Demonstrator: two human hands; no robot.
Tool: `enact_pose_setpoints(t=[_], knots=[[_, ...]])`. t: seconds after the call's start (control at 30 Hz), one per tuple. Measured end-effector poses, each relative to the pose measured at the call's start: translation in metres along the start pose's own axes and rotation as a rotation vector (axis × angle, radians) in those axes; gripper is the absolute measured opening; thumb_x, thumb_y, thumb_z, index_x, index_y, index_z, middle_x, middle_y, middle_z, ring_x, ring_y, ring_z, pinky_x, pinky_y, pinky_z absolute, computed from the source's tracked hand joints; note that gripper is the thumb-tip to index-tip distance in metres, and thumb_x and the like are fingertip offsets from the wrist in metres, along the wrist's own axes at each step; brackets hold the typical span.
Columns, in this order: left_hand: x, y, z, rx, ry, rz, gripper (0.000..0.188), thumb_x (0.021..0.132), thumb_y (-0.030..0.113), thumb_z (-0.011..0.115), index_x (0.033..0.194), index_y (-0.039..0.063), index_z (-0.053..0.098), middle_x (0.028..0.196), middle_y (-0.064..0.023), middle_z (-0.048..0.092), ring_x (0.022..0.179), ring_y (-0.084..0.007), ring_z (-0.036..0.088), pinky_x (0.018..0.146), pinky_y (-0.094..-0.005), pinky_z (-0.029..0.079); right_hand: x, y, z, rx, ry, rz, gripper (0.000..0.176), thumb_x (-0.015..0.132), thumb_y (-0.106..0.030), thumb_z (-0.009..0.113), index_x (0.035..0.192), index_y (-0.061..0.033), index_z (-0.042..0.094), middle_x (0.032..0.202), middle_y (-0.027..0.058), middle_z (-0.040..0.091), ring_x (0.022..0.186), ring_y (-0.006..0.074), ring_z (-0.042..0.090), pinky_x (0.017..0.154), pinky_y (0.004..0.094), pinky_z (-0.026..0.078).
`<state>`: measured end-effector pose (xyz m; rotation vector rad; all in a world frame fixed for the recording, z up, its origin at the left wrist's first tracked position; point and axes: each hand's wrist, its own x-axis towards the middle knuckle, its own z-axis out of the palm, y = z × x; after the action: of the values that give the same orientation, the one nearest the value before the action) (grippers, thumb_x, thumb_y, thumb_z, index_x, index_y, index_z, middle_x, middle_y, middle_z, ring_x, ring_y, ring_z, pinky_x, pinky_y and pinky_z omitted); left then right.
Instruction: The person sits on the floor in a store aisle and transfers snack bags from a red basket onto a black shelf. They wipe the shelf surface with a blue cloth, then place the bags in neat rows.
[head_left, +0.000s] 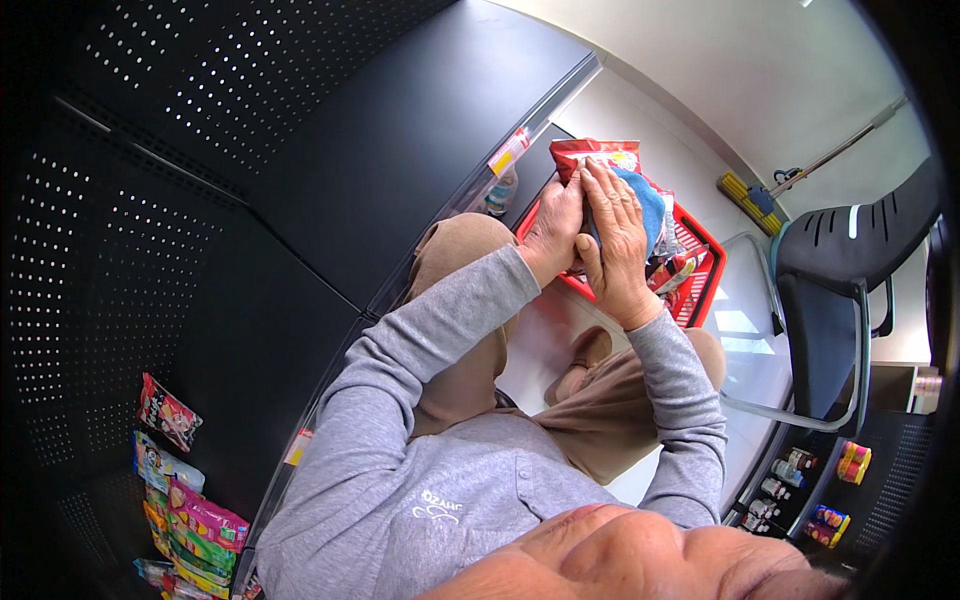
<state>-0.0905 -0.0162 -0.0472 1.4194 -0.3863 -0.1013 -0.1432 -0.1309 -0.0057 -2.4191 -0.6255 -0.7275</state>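
Note:
My left hand (556, 225) grips a red snack bag (566, 156) at its side, and the bag's upper end shows above my fingers. Flat against the bag lies my right hand (616, 232), fingers extended, with a blue cloth (645, 210) under its palm. Both hands are close together above a red plastic shopping basket (687, 313). Inside the basket are several packaged snacks (679, 271), partly covered by my hands and the cloth. The bag's lower part is hidden.
A black metal shelf (405, 112) with perforated back panels runs along the left. A bottle (501, 193) stands below its edge. Colourful snack bags (202, 525) are at lower left. To the right are a black chair (840, 247), a yellow-headed mop (750, 204) and stocked shelves (814, 495).

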Motion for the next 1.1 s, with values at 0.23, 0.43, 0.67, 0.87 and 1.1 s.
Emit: enact_pose_setpoints(t=[0.23,0.43,0.67,0.87,1.1], knots=[[-0.002,0.013,0.019,-0.374,-0.017,-0.105,0.041,0.106,0.029,0.046,0.134,-0.002,0.048,0.122,-0.0142,0.061,0.115,-0.0204,0.059,0.100,-0.0338,0.047,0.013,0.010,-0.004,0.043,0.085,0.020,0.061,0.103,-0.045,0.037,0.143,0.0008,0.048,0.146,0.0223,0.049,0.138,0.0394,0.043,0.116,0.0462,0.029],[-0.002,-0.002,0.024,-0.476,-0.069,-0.204,0.053,0.105,0.038,0.045,0.141,-0.001,0.044,0.130,-0.0147,0.058,0.122,-0.0230,0.055,0.104,-0.0336,0.044,0.020,0.024,0.001,0.113,0.118,0.095,0.053,0.103,-0.036,0.045,0.138,0.0031,0.052,0.139,0.0244,0.055,0.129,0.0403,0.051,0.111,0.0441,0.038],[-0.004,-0.015,0.003,0.287,-0.014,0.298,0.057,0.107,0.040,0.036,0.144,-0.003,0.036,0.139,-0.0174,0.051,0.127,-0.0239,0.051,0.107,-0.0344,0.042,0.021,0.008,0.012,0.032,0.059,0.009,0.066,0.103,-0.051,0.034,0.141,0.0003,0.050,0.146,0.0223,0.049,0.139,0.0396,0.042,0.117,0.0468,0.029],[0.018,0.005,-0.001,-0.772,0.150,-0.248,0.054,0.106,0.052,0.033,0.124,0.006,0.055,0.116,-0.0099,0.061,0.109,-0.0210,0.058,0.100,-0.0330,0.046,0.013,-0.009,0.011,0.024,-0.008,-0.083,0.067,0.103,-0.051,0.032,0.142,0.0013,0.049,0.146,0.0230,0.048,0.140,0.0375,0.042,0.118,0.0469,0.027],[0.013,0.036,-0.010,-0.557,0.232,-0.174,0.045,0.108,0.047,0.035,0.109,0.010,0.061,0.096,-0.0040,0.063,0.086,-0.0120,0.062,0.080,-0.0277,0.054,0.006,-0.015,0.005,-0.040,-0.042,-0.117,0.065,0.100,-0.048,0.044,0.143,0.0002,0.047,0.148,0.0183,0.047,0.143,0.0337,0.039,0.119,0.0478,0.025]])
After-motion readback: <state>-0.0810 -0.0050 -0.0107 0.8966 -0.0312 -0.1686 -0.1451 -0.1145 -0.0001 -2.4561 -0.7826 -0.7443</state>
